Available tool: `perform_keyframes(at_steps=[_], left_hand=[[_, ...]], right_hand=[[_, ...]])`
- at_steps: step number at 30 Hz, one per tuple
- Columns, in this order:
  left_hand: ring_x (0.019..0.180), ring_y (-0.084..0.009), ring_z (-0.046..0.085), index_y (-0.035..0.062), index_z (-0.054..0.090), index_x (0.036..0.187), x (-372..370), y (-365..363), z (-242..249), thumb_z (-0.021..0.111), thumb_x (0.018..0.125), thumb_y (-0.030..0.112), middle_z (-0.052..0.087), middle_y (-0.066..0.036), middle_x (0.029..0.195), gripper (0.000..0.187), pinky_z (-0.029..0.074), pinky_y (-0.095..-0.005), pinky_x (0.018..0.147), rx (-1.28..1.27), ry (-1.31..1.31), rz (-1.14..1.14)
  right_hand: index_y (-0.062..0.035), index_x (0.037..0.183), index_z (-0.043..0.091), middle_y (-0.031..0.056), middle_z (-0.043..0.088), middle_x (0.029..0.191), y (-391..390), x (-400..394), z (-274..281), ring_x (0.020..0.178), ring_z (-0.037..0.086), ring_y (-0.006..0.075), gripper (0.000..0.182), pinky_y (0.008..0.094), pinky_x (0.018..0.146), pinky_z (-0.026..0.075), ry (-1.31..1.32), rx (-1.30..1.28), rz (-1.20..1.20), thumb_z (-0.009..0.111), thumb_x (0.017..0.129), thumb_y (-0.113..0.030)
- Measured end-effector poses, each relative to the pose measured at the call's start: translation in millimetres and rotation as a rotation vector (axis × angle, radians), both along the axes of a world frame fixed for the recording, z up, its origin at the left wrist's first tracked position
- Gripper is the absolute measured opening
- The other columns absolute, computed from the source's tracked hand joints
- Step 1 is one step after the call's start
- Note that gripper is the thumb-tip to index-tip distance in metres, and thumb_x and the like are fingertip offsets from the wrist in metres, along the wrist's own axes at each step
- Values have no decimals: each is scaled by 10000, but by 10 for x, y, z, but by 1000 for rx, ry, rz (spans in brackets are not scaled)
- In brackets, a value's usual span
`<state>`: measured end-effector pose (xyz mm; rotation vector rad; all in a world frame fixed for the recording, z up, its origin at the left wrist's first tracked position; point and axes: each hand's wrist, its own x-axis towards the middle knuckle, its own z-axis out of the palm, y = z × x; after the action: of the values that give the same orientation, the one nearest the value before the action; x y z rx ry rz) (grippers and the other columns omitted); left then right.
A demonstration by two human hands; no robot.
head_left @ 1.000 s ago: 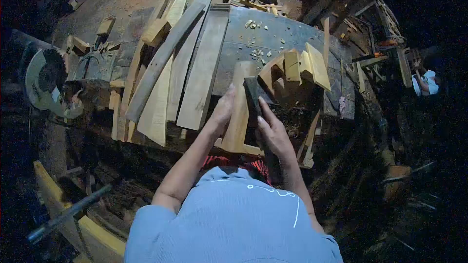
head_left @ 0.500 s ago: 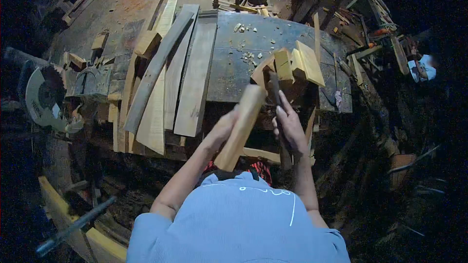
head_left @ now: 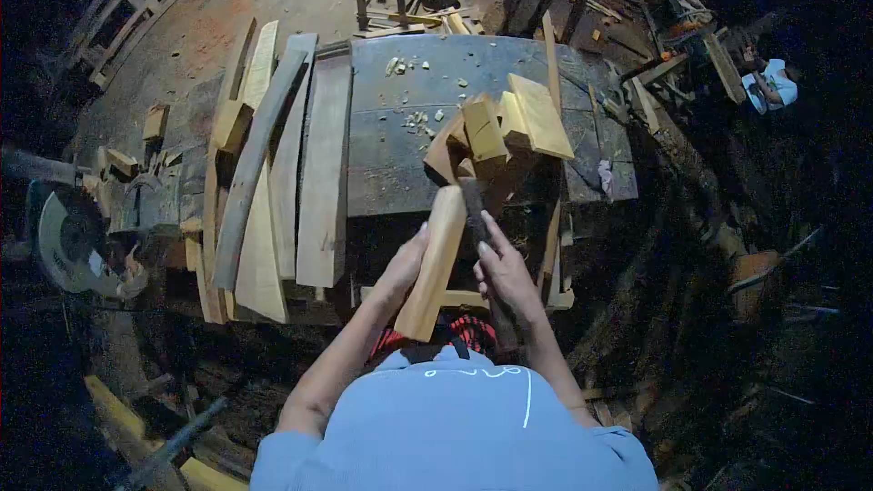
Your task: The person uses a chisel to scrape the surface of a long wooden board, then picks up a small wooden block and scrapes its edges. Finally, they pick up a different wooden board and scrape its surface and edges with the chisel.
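My left hand point(head_left: 406, 265) is wrapped round a smooth, pale length of wood point(head_left: 430, 264), held slanting with its wider end towards my body. Close on its right, my right hand point(head_left: 510, 276) grips a long, dark, flat bar-like tool point(head_left: 474, 206), whose exact kind does not show. The tool's far end lies beside the top of the pale piece. Just beyond both tips, a cluster of cut wood blocks point(head_left: 485, 130) rests near the front of the dark workbench point(head_left: 391, 177).
Long boards point(head_left: 323, 164) lie side by side on the left of the bench. Wood chips point(head_left: 420, 120) are scattered over its top. A circular saw blade point(head_left: 77, 241) stands at the far left. Another person point(head_left: 771, 86) is at the far right, near timber scraps.
My view has shifted, so the bench sits lower and further left. Both hands have drawn back slightly from the blocks and come closer together, still holding the pale wood and the dark tool.
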<state>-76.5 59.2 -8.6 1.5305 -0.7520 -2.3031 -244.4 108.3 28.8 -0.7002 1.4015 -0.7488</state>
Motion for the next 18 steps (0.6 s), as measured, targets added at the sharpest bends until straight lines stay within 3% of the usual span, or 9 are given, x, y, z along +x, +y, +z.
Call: perform_keyframes(at_steps=[3, 5, 7, 9, 11, 13, 15, 18], left_hand=[[904, -127, 476, 30, 446, 1160, -201, -15, -17, 339, 884, 437, 514, -88, 1046, 503, 399, -277, 790, -192, 66, 79], [957, -131, 455, 26, 408, 1187, -313, -234, -40, 375, 883, 393, 490, -85, 1086, 478, 382, -267, 817, -191, 97, 61], [938, -166, 490, 24, 332, 1233, -512, -534, 159, 432, 871, 321, 496, -98, 1071, 479, 401, -296, 818, -581, 87, 66], [1025, -232, 464, -3, 292, 1253, -761, -936, 83, 530, 820, 271, 454, -145, 1155, 565, 351, -321, 893, -1000, 38, 37], [1057, -310, 443, -19, 241, 1268, -1054, -1235, 234, 589, 770, 281, 424, -208, 1180, 678, 336, -357, 913, -1185, -153, -43], [1042, -391, 423, 5, 177, 1293, -1412, -1462, 52, 613, 735, 283, 421, -278, 1121, 761, 342, -395, 905, -1362, -386, -97], [966, -457, 435, 60, 111, 1318, -1664, -1647, 103, 602, 724, 232, 416, -309, 1068, 790, 373, -454, 851, -1169, -529, -366], [894, -421, 492, 97, 81, 1321, -1976, -1767, -112, 600, 688, 186, 408, -288, 1053, 824, 388, -505, 776, -1238, -776, -301]], right_hand=[[-220, 1339, 191, 11, 437, 583, -2, -325, -107, 464, 405, 63, 501, 195, 418, 387, -6, -68, -105, 406, 889, -177], [-218, 1342, 180, 16, 434, 563, 47, -520, -88, 445, 405, 71, 504, 204, 410, 385, 52, -93, -114, 405, 893, -183], [-213, 1343, 177, 15, 434, 557, 107, -655, -37, 435, 406, 74, 502, 204, 410, 384, 69, -81, -175, 399, 894, -180], [-210, 1343, 178, 14, 432, 554, 178, -774, -9, 435, 407, 75, 499, 204, 410, 382, 92, -85, -186, 394, 894, -177], [-208, 1343, 180, 12, 430, 551, 241, -878, -2, 434, 408, 76, 496, 203, 410, 381, 110, -89, -191, 390, 895, -173], [-207, 1342, 183, 12, 427, 551, 305, -960, -8, 434, 408, 77, 494, 204, 407, 377, 164, -62, -200, 384, 894, -160], [-207, 1342, 185, 12, 427, 558, 317, -1006, 64, 447, 411, 76, 491, 207, 406, 378, 181, -62, -138, 382, 895, -158], [-208, 1347, 159, 20, 429, 542, 339, -1074, 33, 409, 393, 90, 511, 225, 404, 398, 176, -5, -252, 361, 888, -109]])
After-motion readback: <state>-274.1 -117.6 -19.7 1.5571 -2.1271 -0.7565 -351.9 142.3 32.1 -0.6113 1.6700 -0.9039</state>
